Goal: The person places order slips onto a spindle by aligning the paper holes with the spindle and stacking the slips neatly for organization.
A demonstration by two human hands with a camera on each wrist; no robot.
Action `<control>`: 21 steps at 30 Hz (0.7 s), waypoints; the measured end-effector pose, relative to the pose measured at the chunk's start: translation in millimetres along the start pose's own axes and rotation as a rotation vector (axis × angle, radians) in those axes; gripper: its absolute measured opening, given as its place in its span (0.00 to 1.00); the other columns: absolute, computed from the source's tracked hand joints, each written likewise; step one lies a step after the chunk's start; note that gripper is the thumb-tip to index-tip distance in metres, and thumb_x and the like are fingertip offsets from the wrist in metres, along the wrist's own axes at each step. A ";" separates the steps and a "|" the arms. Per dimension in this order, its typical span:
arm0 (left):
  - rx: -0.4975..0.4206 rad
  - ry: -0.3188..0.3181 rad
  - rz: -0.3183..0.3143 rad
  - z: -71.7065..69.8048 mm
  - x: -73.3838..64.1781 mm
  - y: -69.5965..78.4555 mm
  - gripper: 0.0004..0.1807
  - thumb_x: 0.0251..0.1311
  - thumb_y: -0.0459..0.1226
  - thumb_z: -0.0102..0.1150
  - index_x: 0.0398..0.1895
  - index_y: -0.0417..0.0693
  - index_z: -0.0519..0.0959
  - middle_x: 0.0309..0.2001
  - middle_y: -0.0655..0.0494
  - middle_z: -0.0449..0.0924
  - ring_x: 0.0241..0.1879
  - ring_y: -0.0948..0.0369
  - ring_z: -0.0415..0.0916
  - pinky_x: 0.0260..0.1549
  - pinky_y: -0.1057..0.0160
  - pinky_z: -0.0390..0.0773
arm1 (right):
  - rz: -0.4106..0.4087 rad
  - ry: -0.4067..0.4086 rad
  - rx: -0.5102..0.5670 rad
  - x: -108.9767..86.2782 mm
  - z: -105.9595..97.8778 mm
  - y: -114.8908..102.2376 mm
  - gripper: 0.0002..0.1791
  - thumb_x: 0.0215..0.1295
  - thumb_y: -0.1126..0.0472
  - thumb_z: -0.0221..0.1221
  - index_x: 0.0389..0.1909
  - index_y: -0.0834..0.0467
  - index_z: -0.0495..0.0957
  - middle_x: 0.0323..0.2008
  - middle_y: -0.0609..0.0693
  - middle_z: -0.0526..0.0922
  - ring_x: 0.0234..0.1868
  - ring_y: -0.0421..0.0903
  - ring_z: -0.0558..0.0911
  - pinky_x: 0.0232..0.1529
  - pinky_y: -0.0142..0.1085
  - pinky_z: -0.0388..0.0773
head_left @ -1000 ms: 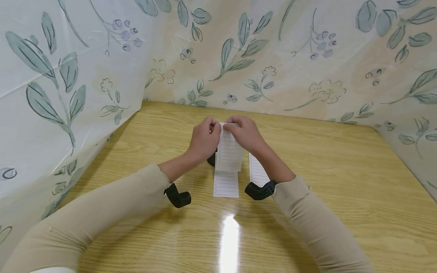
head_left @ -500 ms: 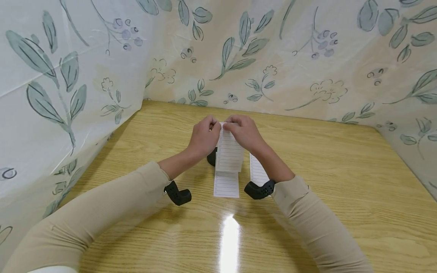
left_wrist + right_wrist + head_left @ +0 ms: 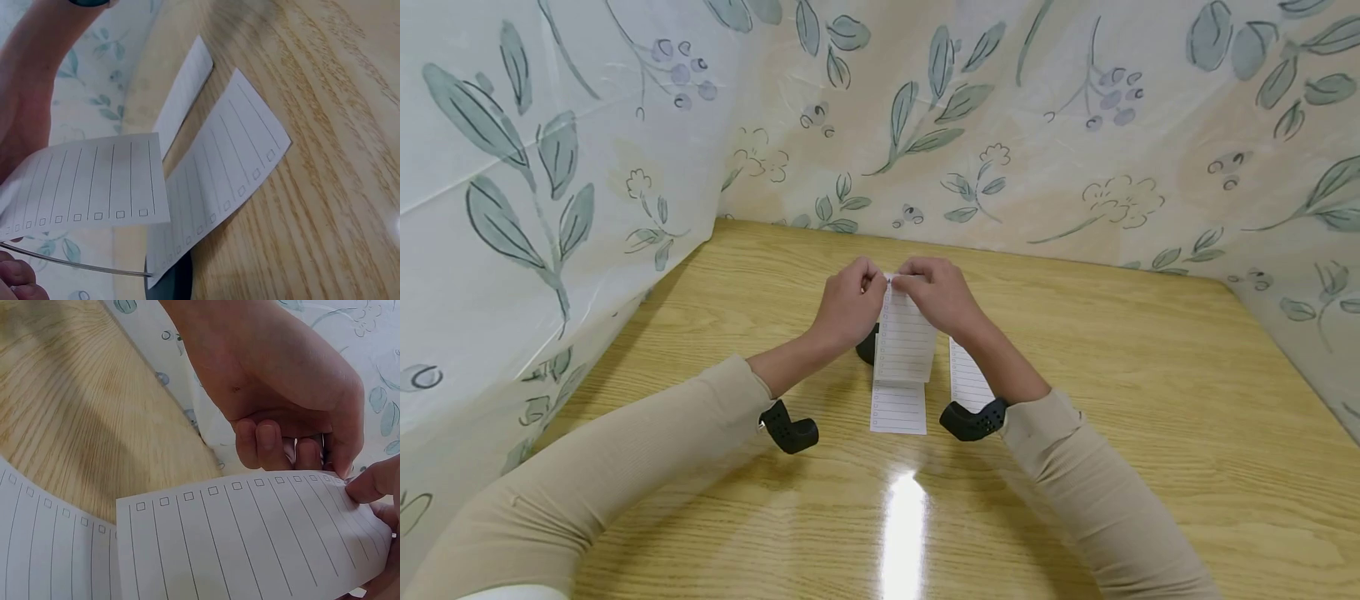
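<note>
A lined white checklist slip (image 3: 906, 342) hangs from my right hand (image 3: 943, 292), its top edge pinched between thumb and fingers. Beside it, my left hand (image 3: 850, 304) has its fingers curled at the top of a memo holder, pinching its upper end close to the slip's corner. The holder's thin metal wire (image 3: 75, 265) rises from a round black base (image 3: 172, 281). Finger overlap hides the holder's tip. Small checkboxes line one edge of the held slip (image 3: 237, 531), which bends slightly near the right fingertips.
A second checklist slip (image 3: 898, 408) lies on the wooden table (image 3: 775, 517), one end overlapping the black base in the left wrist view. To its right another slip (image 3: 968, 375) lies partly behind the right forearm. A leaf-patterned cloth (image 3: 925, 125) borders the table's back and sides.
Both hands and the held slip have come down very slightly at the holder's top. Their grips look the same, and the slips on the table have stayed put.
</note>
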State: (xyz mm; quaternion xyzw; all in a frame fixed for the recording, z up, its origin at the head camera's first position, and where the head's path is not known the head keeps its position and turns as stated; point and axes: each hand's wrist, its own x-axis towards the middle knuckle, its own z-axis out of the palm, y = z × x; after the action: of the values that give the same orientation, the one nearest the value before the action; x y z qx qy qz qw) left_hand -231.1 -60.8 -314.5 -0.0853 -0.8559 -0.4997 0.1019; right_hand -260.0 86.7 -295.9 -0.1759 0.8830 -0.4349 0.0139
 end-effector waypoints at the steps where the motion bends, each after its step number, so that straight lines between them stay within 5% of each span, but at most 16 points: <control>1: 0.005 -0.004 -0.003 0.4 -0.5 -1.0 0.09 0.64 0.38 0.39 0.31 0.46 0.70 0.25 0.56 0.67 0.24 0.60 0.66 0.24 0.66 0.66 | -0.002 -0.004 -0.012 -0.1 0.3 0.7 0.12 0.63 0.55 0.51 0.35 0.56 0.80 0.37 0.51 0.79 0.38 0.47 0.72 0.37 0.37 0.67; 21: 0.010 -0.047 -0.026 11.4 -7.3 -24.7 0.10 0.65 0.39 0.39 0.32 0.45 0.71 0.22 0.56 0.66 0.21 0.61 0.64 0.22 0.67 0.64 | 0.015 -0.068 -0.034 -1.9 12.6 18.4 0.12 0.63 0.55 0.51 0.34 0.57 0.81 0.39 0.52 0.81 0.37 0.47 0.72 0.38 0.37 0.68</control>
State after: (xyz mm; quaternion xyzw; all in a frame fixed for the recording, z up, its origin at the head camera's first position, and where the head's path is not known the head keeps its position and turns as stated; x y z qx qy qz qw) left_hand -231.2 -63.2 -342.5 -0.0856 -0.8615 -0.4947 0.0757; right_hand -261.5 88.0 -318.2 -0.1841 0.8906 -0.4136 0.0443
